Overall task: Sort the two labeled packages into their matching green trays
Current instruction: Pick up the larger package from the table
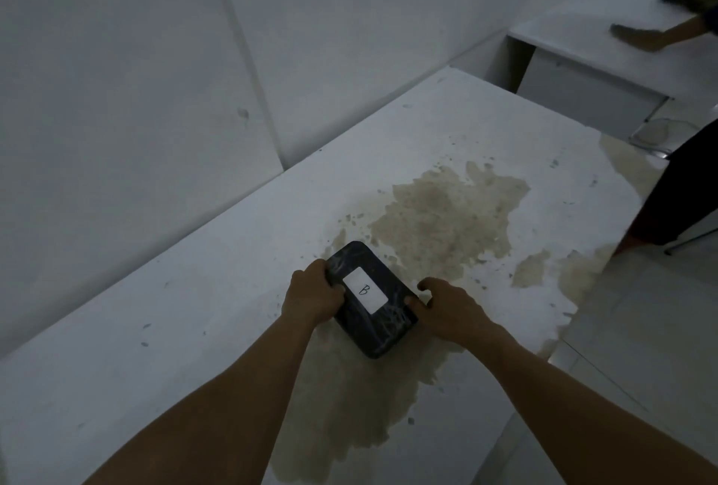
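A dark, plastic-wrapped package (382,333) with a white label marked "B" lies flat on the white table (186,329), near its middle. My left hand (312,296) grips the package's left edge, fingers curled over it. My right hand (447,306) holds the right edge, thumb pressed on the wrap. No green tray and no second package are in view.
A large brownish stain (447,216) spreads over the table beyond and under the package. White walls close off the left and far sides. Another person (676,189) stands at the right, an arm reaching onto a second white table (582,34).
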